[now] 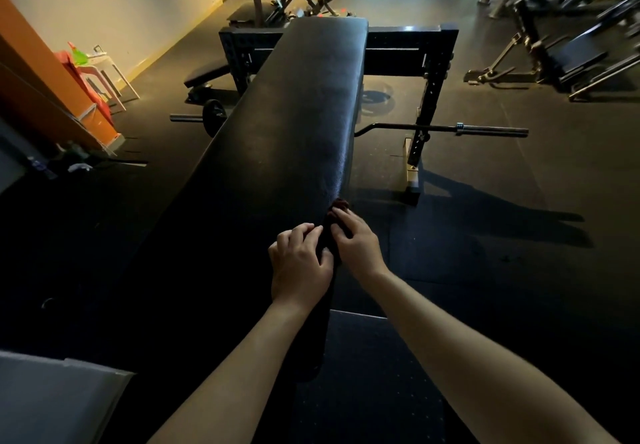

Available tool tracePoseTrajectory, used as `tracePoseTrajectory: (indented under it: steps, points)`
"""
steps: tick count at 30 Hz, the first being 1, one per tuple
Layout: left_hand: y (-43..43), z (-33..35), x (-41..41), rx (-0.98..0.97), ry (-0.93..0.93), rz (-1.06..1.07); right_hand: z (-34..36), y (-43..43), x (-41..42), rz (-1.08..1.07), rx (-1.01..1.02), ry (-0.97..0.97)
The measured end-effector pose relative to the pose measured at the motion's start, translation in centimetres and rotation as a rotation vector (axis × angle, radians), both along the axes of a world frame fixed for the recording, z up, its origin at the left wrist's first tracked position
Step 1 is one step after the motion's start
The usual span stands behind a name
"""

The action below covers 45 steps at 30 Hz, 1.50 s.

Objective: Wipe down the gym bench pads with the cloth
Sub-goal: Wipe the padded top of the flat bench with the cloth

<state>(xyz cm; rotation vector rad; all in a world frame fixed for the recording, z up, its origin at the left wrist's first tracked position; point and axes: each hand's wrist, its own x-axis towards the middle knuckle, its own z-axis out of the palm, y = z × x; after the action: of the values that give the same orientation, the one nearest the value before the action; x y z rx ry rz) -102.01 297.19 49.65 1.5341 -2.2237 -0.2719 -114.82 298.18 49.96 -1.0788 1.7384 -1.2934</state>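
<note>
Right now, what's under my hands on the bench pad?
A dark cloth, bunched at the right edge of the bench pad, with left hand and right hand curled on it. A reddish end shows past the right hand; the hands cover the rest.

bench pad — black grained vinyl, faint sheen | barbell — bare metal

Long black bench pad is carrying a dark reddish cloth bunched at its right edge near the close end, left hand and right hand gripping the cloth there, while a barbell is lying on the rubber floor beneath.
</note>
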Motion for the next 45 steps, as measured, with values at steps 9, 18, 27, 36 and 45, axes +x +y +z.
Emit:
tracePoseTrajectory:
  steps: [9,18,27,36,45]
  points:
    - [-2.2,0.0,-1.1,0.026,0.032,-0.007,0.0,-4.1,-2.1,0.009,0.04,0.048]
    - [-3.8,0.2,-2.2,0.042,0.032,0.005,-1.4,-2.3,-1.7,-0.003,0.016,-0.015]
    - [-6.0,0.0,-3.8,0.013,0.055,-0.015,-0.4,-7.1,-4.2,-0.025,0.076,-0.006]
    - [-7.8,0.1,-5.4,0.009,0.282,-0.093,-1.2,-8.9,-5.1,-0.035,0.047,0.016]
    - [-7.5,0.3,-5.7,-0.013,0.249,-0.026,-1.2,-4.4,-4.0,0.09,-0.005,0.097]
